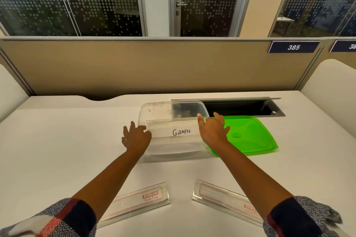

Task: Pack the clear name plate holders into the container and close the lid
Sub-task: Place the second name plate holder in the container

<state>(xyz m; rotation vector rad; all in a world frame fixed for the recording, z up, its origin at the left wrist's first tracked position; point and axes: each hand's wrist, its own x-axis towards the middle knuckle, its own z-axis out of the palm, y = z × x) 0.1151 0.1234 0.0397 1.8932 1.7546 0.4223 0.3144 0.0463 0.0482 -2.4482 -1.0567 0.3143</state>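
Observation:
A clear plastic container (154, 107) stands open at the middle of the white desk. A clear name plate holder (173, 132) with a paper slip reading "GIRAFEE" lies across it. My left hand (135, 136) grips its left end and my right hand (212, 131) grips its right end. The green lid (250, 136) lies flat to the right of the container, partly under my right hand. Two more clear holders lie near the front edge, one (138, 200) under my left forearm and one (221, 196) under my right forearm.
A dark open cable tray (240, 107) is cut into the desk behind the container and lid. A beige partition (154, 63) closes the back of the desk, with white side panels at left and right.

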